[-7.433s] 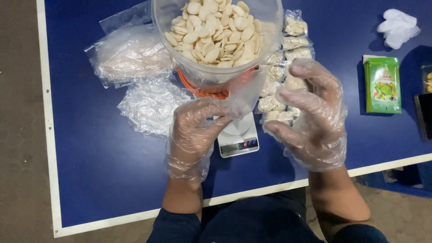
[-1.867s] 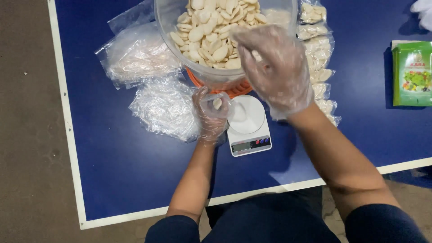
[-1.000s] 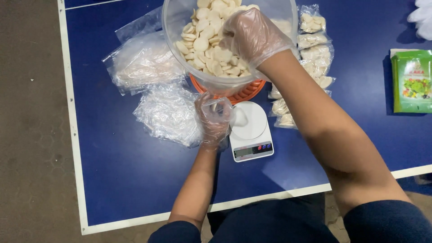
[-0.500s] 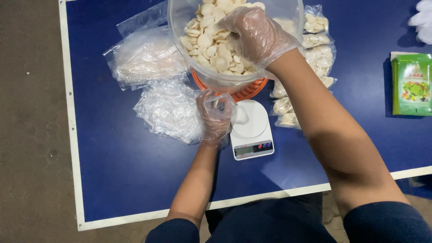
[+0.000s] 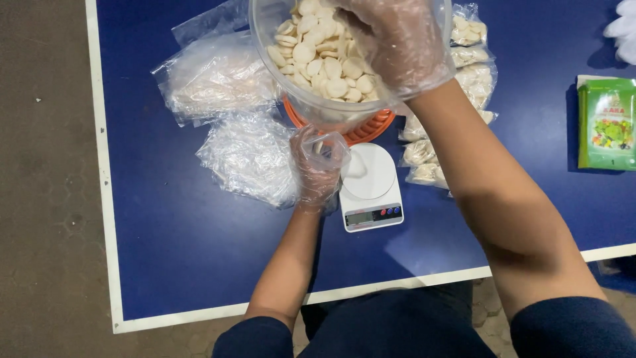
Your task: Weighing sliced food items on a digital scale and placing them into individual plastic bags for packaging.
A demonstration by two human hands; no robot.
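Note:
Both my hands wear thin clear plastic gloves. My right hand (image 5: 391, 40) is down inside a big clear plastic tub (image 5: 278, 73) of pale round crackers (image 5: 318, 56), its fingers closed among them. My left hand (image 5: 317, 166) holds a small clear plastic bag (image 5: 331, 147) open just below the tub's near wall, beside a small white kitchen scale (image 5: 370, 185). The tub rests on an orange basket (image 5: 371, 129) on the blue table (image 5: 185, 252).
A heap of empty clear bags (image 5: 248, 156) and a fuller clear bag (image 5: 212, 76) lie left of the tub. Several small filled cracker packets (image 5: 424, 154) sit right of the scale. A green printed packet (image 5: 606, 122) lies far right; the table's white near edge (image 5: 397, 284) runs below.
My right hand has gone from above the scale into the tub and closed among the crackers. My left hand has kept the small bag by the scale.

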